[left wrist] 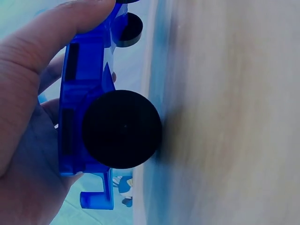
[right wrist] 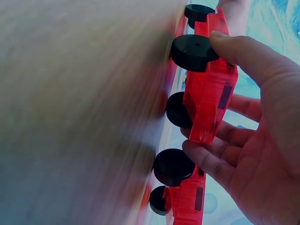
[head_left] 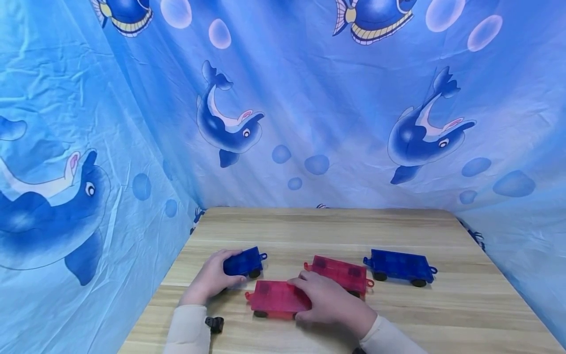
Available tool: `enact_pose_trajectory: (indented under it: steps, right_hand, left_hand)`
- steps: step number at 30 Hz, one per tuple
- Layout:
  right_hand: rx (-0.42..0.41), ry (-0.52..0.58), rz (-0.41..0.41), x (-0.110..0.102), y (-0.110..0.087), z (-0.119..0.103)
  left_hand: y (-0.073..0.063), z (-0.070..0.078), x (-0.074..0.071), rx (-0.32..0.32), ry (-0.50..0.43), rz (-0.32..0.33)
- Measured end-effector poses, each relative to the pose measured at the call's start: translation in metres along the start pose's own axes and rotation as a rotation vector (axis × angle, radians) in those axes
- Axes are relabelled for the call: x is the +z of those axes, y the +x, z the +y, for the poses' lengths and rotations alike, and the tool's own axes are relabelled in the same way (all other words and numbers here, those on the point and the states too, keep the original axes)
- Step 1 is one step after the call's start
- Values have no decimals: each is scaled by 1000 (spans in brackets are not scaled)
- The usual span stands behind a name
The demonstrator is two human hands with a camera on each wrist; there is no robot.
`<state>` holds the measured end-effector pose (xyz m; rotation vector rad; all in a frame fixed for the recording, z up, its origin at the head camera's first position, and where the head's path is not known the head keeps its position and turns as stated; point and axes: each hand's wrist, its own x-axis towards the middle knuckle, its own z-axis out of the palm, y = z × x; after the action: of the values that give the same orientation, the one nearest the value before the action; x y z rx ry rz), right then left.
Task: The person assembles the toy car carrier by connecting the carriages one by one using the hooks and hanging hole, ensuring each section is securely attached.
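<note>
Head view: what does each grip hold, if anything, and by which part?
The left grip holds a blue wagon by its long sides; the right grip holds the nearer red wagon by its long sides, near the right end.

The left hand (head_left: 211,276) is bare. The left sleeve (head_left: 187,330) is off-white and plain, ending at the wrist behind the hand. A small black block (head_left: 214,324) sits at its inner edge. The right hand (head_left: 329,302) is likewise bare; the right sleeve (head_left: 390,338), also off-white, ends behind it. A dark part (head_left: 359,350) adjoins its inner edge, mostly out of view.
</note>
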<state>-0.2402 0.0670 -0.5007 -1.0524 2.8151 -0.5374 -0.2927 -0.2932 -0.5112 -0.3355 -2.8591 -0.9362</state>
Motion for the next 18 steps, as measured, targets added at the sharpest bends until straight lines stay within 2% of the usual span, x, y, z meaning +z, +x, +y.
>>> enact_pose_trajectory:
  steps: [12, 18]
  right_hand:
    - [26, -25, 48, 2, 7, 7]
    - [20, -51, 100, 0, 9, 8]
  left_hand:
    - [-6, -7, -7, -4, -96, 54]
    - [-7, -7, -9, -1, -136, 82]
